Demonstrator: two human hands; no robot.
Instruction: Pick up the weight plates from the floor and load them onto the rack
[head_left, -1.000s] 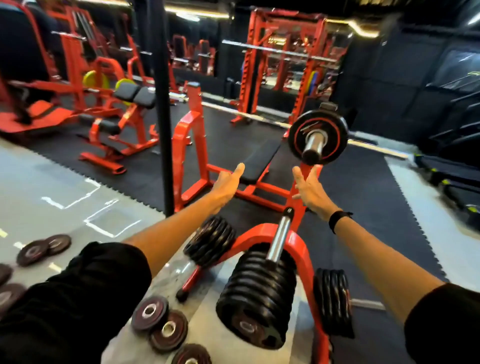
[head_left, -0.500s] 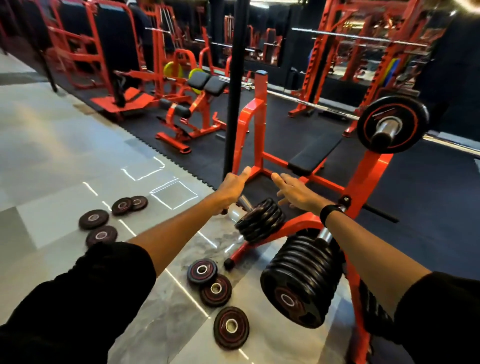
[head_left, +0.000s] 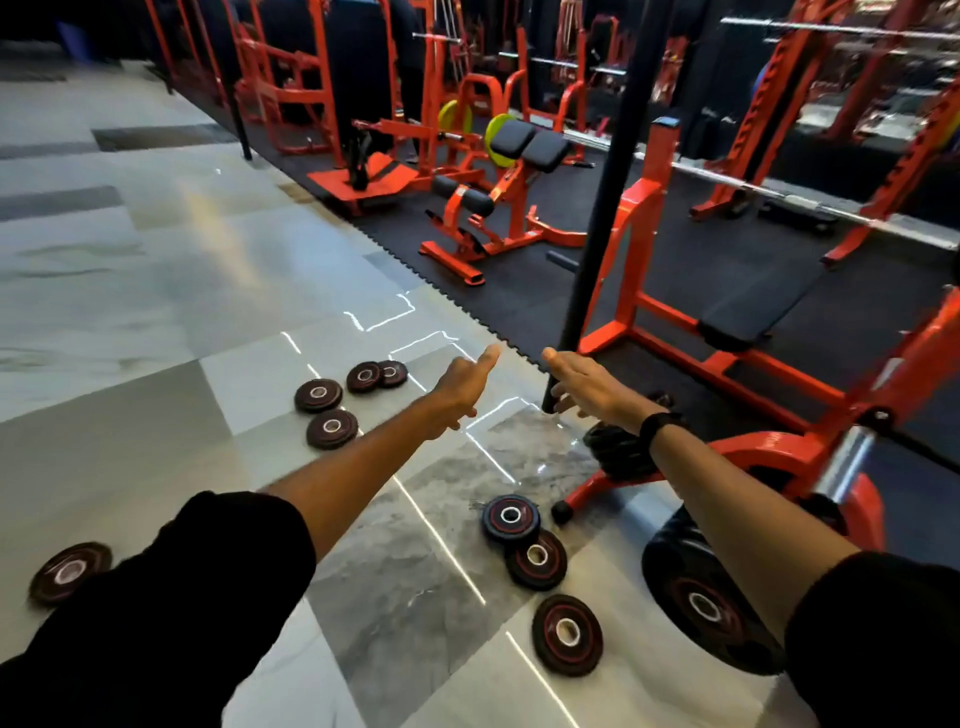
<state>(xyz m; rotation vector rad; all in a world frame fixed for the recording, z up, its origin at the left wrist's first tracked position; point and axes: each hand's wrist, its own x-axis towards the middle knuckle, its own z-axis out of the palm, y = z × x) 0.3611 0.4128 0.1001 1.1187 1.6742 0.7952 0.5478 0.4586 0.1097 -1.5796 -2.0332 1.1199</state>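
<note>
Both arms reach forward and neither hand holds anything. My left hand (head_left: 464, 383) hangs in the air with its thumb up, and my right hand (head_left: 589, 383) is spread with a black band on the wrist. Small black weight plates lie flat on the tiled floor: three close by (head_left: 510, 517) (head_left: 536, 559) (head_left: 567, 633), several farther left (head_left: 332, 428) (head_left: 318, 395), and one at the far left (head_left: 69, 572). The orange plate rack (head_left: 763, 451) stands at the right, with stacked plates (head_left: 706, 605) on its near peg.
A black pole (head_left: 605, 208) rises just beyond my hands. An orange bench press station (head_left: 644, 249) with a black bench stands on the dark rubber mat behind it. More orange machines (head_left: 498, 208) fill the back. Open tiled floor stretches to the left.
The view has swung left and down, away from the rack and loaded barbell toward the floor plates. Both hands stayed out in front, holding nothing.
</note>
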